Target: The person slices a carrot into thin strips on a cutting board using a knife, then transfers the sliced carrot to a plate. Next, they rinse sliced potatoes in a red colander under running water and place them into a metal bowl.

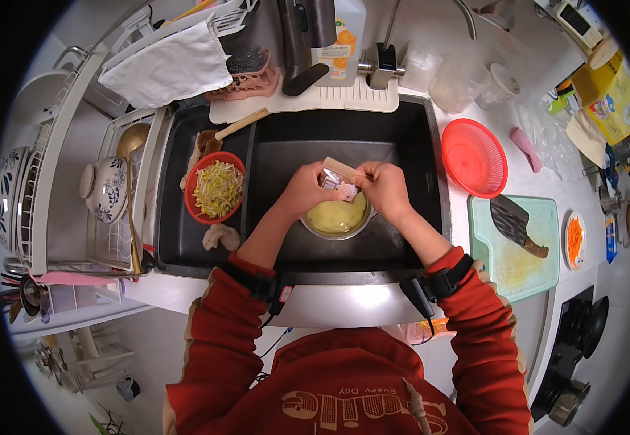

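Observation:
Both hands meet over the right basin of the dark sink (278,239). Between them is a small printed packet (335,183) with a tan upper strip. My left hand (306,190) is closed round the packet's left side. The fingers of my right hand (386,190) pinch its right edge. Right under the packet, a round metal bowl (338,237) stands on the basin floor with something pale yellow (336,217) in it. The hands partly hide the bowl, and I cannot tell whether the packet is torn.
In the left basin sits a red basket (241,170) of bean sprouts (217,190), beside a wooden-handled brush (242,123) and a pale rag (220,236). At right are an empty red colander (474,158), a cleaver (514,221) on a green cutting board (500,279), and shredded carrot (574,239).

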{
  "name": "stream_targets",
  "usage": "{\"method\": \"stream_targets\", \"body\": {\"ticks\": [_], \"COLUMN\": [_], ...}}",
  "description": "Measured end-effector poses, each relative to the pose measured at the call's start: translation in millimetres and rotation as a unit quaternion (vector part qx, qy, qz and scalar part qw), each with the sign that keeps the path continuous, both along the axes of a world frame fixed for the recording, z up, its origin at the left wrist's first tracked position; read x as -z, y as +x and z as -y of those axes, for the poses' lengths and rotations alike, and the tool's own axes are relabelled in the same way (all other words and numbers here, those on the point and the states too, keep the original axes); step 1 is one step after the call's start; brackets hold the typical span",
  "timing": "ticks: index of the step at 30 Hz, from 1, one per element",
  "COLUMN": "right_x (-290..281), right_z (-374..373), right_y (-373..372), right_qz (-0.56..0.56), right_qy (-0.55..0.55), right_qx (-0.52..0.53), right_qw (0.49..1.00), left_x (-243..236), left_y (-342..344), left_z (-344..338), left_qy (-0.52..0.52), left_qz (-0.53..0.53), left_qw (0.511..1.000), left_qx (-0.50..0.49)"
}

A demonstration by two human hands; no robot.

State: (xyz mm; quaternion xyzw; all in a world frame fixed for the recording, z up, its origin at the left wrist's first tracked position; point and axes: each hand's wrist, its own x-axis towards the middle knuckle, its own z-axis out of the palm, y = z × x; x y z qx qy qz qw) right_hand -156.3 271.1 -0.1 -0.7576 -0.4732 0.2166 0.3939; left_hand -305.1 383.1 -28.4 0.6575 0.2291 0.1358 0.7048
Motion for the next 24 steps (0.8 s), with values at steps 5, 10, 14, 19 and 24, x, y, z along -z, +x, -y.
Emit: {"method": "stream_targets", "body": {"ticks": [5,10,14,19,24], "right_x": [-5,-4,1,14,30], "right_z": [-2,-3,-4,1,-1], "right_y": [-4,-4,-3,-4,-8], "right_qz": [0.047,0.05,0.085,0.185,0.253], "right_qy": [0.012,0.017,0.007,0.047,0.015], "right_qx": [-0.031,-0.045,-0.048,-0.092,-0.151], "right_qw": [0.998,0.998,0.995,0.977,0.955], "left_x": [1,7,11,10,9], "left_y": [0,0,0,-6,-1], "left_z": [0,0,8,11,24], "left_qy": [-0.001,0.06,0.052,0.267,0.381], "left_qz": [0.033,0.007,0.01,-0.017,-0.168], "left_qw": [0.999,0.997,0.996,0.962,0.907], "left_qx": [-0.019,-0.037,-0.073,-0.06,-0.064]}}
